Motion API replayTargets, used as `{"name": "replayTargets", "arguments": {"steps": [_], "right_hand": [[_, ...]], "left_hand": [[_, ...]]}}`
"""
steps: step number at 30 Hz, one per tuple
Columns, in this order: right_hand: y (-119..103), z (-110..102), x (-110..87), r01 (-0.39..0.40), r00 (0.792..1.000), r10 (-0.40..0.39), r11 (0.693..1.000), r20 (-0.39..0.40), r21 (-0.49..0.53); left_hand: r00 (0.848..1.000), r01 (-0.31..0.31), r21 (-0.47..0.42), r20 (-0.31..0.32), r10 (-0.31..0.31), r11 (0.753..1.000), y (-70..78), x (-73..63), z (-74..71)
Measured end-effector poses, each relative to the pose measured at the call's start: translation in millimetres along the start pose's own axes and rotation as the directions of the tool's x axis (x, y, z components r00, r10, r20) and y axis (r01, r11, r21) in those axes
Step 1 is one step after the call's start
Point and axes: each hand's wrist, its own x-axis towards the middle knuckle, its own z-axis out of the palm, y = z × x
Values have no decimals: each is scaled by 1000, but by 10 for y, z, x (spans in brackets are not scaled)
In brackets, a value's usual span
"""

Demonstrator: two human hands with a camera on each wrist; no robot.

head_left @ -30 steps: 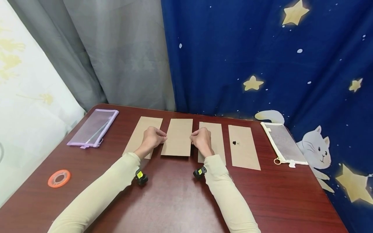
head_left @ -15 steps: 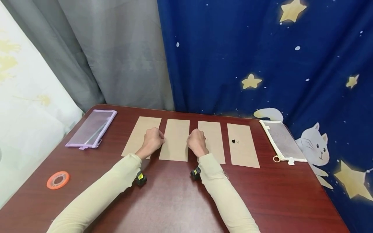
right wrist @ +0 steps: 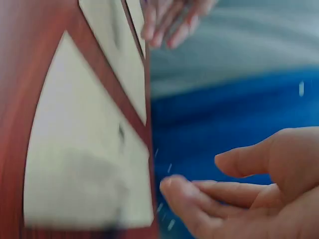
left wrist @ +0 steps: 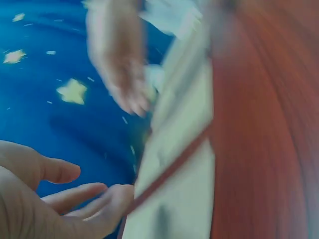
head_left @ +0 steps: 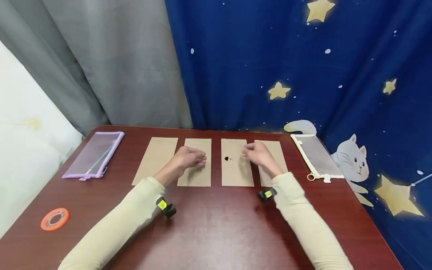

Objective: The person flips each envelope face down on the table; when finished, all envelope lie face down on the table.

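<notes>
Several flat tan kraft-paper rectangles lie in a row along the far part of the table. My left hand (head_left: 192,157) hovers over the second sheet (head_left: 199,180) from the left, fingers extended and holding nothing; the wrist partly overlaps the leftmost sheet (head_left: 156,153). The third sheet (head_left: 236,174) bears a small black hat-like print. My right hand (head_left: 258,153) is above its right edge, with its fingers relaxed and nothing between them. Part of the rightmost sheet (head_left: 278,153) is hidden behind that hand. Both wrist views show thumbs apart from the fingers.
A purple-edged mesh zip pouch (head_left: 96,153) with a slim item inside lies at the far left, and a white-edged pouch (head_left: 317,155) at the far right. An orange ring-shaped tape roll (head_left: 54,219) sits near the left edge of the dark red table (head_left: 209,232). Curtains hang behind.
Both hands have let go of the second sheet, which now lies flat. My right hand has moved right over the third sheet, and my left hand has shifted over the second. The view has turned slightly.
</notes>
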Motion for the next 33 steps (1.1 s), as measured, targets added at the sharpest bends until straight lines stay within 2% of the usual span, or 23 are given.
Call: {"name": "replayTargets", "arguments": {"steps": [2,3,5,8,11,16,20,25,33], "right_hand": [[119,-175,56,-81,993,68,986,93,143],[172,-241,85,-128,985,100,970,141,206],[240,-338,132,-191,967,141,953,214,235],[297,-387,175,-257,944,189,934,270,248],[310,-382,195,-299,932,218,914,288,273],[329,-375,233,-361,922,274,866,274,347],[346,-369,259,-379,918,295,848,264,371],[313,-336,252,-384,916,304,855,263,348],[267,-320,225,-364,923,297,880,245,304]], "left_hand": [[991,120,-179,86,-106,976,81,45,95],[983,167,-218,113,-145,962,110,78,139],[972,221,-276,138,-189,936,161,158,212],[965,259,-322,124,-230,911,205,250,299],[958,285,-326,122,-259,901,224,313,357],[956,289,-276,137,-260,917,216,390,449],[954,294,-275,133,-267,915,203,434,498],[952,304,-269,126,-280,914,206,466,521],[945,324,-237,122,-303,916,209,531,535]]}}
